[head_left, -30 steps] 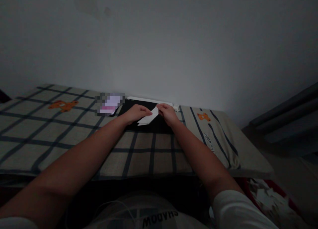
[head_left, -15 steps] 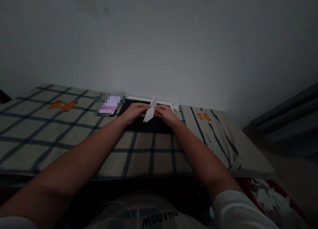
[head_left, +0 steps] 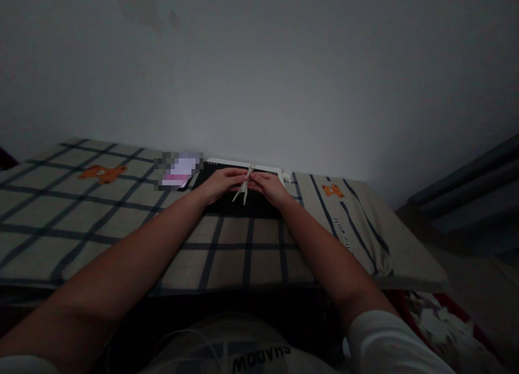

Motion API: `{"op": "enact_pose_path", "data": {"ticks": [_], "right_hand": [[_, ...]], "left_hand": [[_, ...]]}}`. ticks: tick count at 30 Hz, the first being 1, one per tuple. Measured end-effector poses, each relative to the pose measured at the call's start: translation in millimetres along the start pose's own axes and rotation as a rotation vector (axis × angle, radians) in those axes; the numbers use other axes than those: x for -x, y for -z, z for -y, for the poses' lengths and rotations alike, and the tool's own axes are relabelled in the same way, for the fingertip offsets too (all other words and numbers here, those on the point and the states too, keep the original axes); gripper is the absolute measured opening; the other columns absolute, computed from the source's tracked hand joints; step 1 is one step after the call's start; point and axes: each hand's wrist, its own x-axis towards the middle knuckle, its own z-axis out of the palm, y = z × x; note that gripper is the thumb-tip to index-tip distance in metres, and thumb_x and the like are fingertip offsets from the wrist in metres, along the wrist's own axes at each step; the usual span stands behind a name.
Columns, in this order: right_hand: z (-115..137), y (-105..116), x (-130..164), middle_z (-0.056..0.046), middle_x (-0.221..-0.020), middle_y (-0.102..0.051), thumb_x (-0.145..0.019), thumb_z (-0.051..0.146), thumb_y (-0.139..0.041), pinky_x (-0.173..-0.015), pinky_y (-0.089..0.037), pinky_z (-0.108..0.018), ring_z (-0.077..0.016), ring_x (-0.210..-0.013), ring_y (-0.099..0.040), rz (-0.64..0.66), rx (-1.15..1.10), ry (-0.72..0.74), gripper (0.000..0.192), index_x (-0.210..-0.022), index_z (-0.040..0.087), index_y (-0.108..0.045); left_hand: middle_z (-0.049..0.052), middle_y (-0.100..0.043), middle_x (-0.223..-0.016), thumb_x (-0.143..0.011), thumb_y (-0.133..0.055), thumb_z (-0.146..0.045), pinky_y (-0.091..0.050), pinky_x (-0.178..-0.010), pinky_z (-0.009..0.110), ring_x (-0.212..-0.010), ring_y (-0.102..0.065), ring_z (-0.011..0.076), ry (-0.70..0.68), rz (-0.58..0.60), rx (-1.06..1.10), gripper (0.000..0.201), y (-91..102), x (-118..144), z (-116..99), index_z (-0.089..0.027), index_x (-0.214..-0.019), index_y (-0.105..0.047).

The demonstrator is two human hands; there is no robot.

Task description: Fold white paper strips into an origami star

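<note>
Pinching folded paper (head_left: 244, 189), both hands

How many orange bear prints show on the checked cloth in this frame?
2. One orange bear print lies at the far left of the beige checked cloth; the other orange bear print lies right of the right hand. Arms may hide more.

Dim, underexposed view, dark toward the corners, with wide-angle bending at edges.

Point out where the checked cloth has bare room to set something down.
Bare checked cloth lies near of the dark tablet, and left past the bear print. Crowded: left hand and right hand pinch folded paper over the tablet.
</note>
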Motion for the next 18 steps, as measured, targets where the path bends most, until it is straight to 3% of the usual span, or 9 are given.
{"op": "enact_pose_path", "data": {"ticks": [8, 13, 18], "right_hand": [[2.4, -1.0, 1.5, -0.005, -0.092, -0.069, -0.068, 0.032, -0.072, -0.086, -0.050, -0.030, -0.0135, -0.084, -0.064, 0.033, -0.010, 0.023, 0.027, -0.089, 0.017, -0.068], [5.4, -1.5, 2.3, -0.004, -0.090, -0.069, -0.066, 0.030, -0.073, -0.086, -0.050, -0.029, -0.0124, -0.082, -0.063, -0.005, 0.000, 0.008, 0.026, -0.086, 0.016, -0.067], [8.2, -3.2, 4.4, -0.004, -0.093, -0.069, -0.067, 0.029, -0.072, -0.088, -0.049, -0.030, -0.0124, -0.084, -0.063, 0.021, -0.012, -0.014, 0.025, -0.088, 0.017, -0.068]], "left_hand": [[0.008, -0.067, -0.102, -0.063, -0.075, -0.035, -0.044, -0.087, 0.031, -0.088, -0.062, 0.0154, -0.084, 0.033, -0.027, 0.043, 1.1, -0.7, 1.6, -0.016, -0.101, -0.066], [0.006, -0.069, -0.092, -0.062, -0.075, -0.036, -0.045, -0.083, 0.031, -0.082, -0.062, 0.0155, -0.069, -0.032, -0.095, 0.036, 2.0, -0.6, 0.8, -0.016, -0.091, -0.067], [0.007, -0.068, -0.098, -0.061, -0.076, -0.035, -0.043, -0.087, 0.034, -0.087, -0.062, 0.0166, -0.098, -0.011, -0.091, 0.043, 0.5, 0.5, -0.6, -0.016, -0.098, -0.065]]}}
